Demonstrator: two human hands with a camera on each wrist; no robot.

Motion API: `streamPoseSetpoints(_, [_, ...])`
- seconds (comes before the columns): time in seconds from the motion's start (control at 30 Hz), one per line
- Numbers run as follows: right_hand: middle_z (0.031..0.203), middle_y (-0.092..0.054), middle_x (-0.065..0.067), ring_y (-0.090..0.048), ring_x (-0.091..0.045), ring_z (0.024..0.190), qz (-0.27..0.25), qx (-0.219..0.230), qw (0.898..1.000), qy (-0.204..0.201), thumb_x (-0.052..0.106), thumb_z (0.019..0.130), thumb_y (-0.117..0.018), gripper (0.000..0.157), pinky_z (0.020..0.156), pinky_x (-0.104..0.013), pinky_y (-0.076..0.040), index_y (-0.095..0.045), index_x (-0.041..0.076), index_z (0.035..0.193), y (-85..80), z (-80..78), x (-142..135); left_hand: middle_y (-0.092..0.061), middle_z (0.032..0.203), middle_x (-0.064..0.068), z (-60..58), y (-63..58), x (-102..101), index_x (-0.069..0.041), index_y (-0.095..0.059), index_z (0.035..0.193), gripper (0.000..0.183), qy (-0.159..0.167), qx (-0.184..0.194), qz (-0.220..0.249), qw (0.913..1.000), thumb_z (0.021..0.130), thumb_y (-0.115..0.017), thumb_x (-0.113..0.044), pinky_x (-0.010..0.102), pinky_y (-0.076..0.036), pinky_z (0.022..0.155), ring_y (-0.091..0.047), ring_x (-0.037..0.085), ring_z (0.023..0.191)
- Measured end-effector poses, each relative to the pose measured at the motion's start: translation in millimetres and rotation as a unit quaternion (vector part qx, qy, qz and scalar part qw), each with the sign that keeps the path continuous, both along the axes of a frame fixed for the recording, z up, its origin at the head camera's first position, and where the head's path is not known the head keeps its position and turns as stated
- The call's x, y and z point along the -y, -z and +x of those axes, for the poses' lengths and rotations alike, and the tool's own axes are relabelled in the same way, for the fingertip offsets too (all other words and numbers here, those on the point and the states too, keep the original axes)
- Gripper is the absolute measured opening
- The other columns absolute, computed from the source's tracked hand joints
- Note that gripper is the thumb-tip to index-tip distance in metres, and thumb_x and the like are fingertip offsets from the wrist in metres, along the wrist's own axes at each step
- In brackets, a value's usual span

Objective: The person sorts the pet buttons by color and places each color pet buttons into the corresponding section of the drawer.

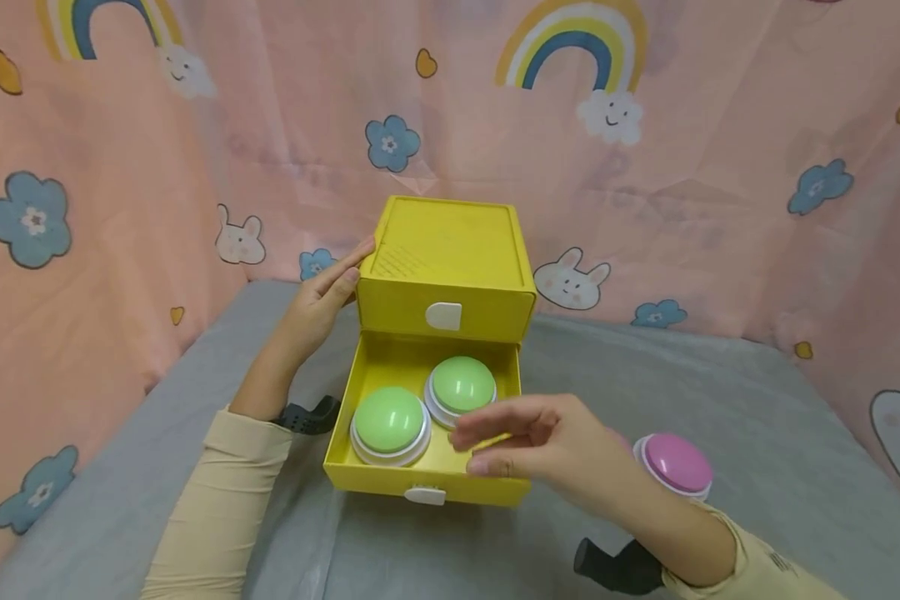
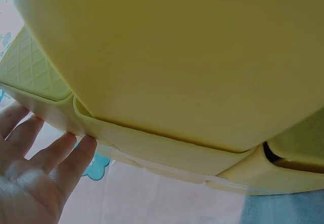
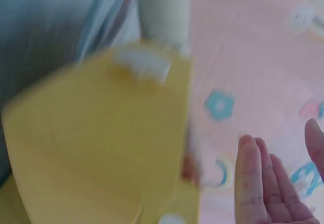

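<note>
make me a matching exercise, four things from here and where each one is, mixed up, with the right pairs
1. left hand
2. right hand
3. green domes
4. pink dome

A. on the grey cloth
B. inside the open drawer
C. touching the side of the yellow box
D. empty, near the drawer's front

Pairs: 1-C, 2-D, 3-B, 4-A

Two green domes [image 1: 388, 419]; at least one pink dome [image 1: 678, 462]; one yellow drawer box [image 1: 457, 242]; two white handles [image 1: 444, 316]; two hands [image 1: 317, 307]; two printed rainbows [image 1: 621, 50] (head view).
</note>
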State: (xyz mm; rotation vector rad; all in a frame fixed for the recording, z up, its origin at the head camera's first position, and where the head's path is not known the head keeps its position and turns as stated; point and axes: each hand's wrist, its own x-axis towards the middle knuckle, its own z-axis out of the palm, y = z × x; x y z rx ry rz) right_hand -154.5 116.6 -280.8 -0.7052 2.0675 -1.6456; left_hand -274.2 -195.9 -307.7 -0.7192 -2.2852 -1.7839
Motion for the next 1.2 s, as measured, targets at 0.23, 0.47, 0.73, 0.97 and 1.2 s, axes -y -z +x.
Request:
streamPoseSetpoints(0.23, [0.119, -0.07, -0.025, -0.073, -0.015, 0.104, -0.066, 0.101, 0.99, -0.079, 0.011, 0.089, -0.074, 0.04, 0.088, -0.024, -0.059, -0.065, -0.007, 0.124, 30.2, 31.1, -6, -0.02, 0.167, -0.006, 1.3, -3.0, 1, -0.023, -0.032, 0.157, 0.048, -0.003, 0.008, -0.003, 1.0, 0.11, -0.034, -0.033, 0.047, -0.034, 0.121, -0.026, 0.015, 0.152])
streamPoseSetpoints(0.47, [0.122, -0.065, -0.034, -0.071, -0.018, 0.107, -0.044, 0.174, 0.976, -0.122, 0.012, 0.093, -0.07, 0.041, 0.09, -0.022, -0.058, -0.061, -0.013, 0.125, 71.4, 40.7, -1, -0.02, 0.166, -0.012, 1.6, -2.7, 0, -0.025, -0.033, 0.157, 0.048, -0.006, 0.017, -0.008, 0.9998, 0.109, -0.034, -0.034, 0.046, -0.035, 0.121, -0.027, 0.015, 0.152])
streamPoseSetpoints(0.73, [0.12, -0.07, -0.022, -0.071, -0.016, 0.107, -0.027, 0.239, 0.97, -0.035, 0.018, 0.094, -0.069, 0.047, 0.093, -0.029, -0.059, -0.059, -0.011, 0.129, 87.4, 40.7, 16, -0.02, 0.167, -0.006, 1.2, -1.6, 0, -0.025, -0.033, 0.157, 0.048, -0.007, 0.008, -0.005, 0.9999, 0.109, -0.035, -0.034, 0.047, -0.035, 0.12, -0.027, 0.015, 0.152])
streamPoseSetpoints(0.97, [0.128, -0.064, -0.028, -0.07, -0.021, 0.111, -0.074, 0.26, 0.963, 0.004, 0.018, 0.097, -0.065, 0.057, 0.099, -0.037, -0.056, -0.046, -0.019, 0.136, 93.6, 40.0, 25, -0.022, 0.165, -0.015, 1.3, -0.7, 0, -0.026, -0.033, 0.157, 0.048, -0.007, 0.012, -0.007, 0.9999, 0.109, -0.035, -0.036, 0.046, -0.035, 0.12, -0.027, 0.014, 0.152])
streamPoseSetpoints(1.2, [0.122, -0.07, -0.019, -0.07, -0.021, 0.11, -0.077, 0.285, 0.954, 0.051, 0.026, 0.097, -0.066, 0.049, 0.1, -0.039, -0.056, -0.059, -0.011, 0.128, 94.5, 39.1, 30, -0.02, 0.166, -0.011, 1.3, -1.7, -1, -0.025, -0.032, 0.157, 0.049, -0.004, 0.012, -0.005, 0.9999, 0.109, -0.035, -0.034, 0.047, -0.035, 0.12, -0.026, 0.015, 0.152])
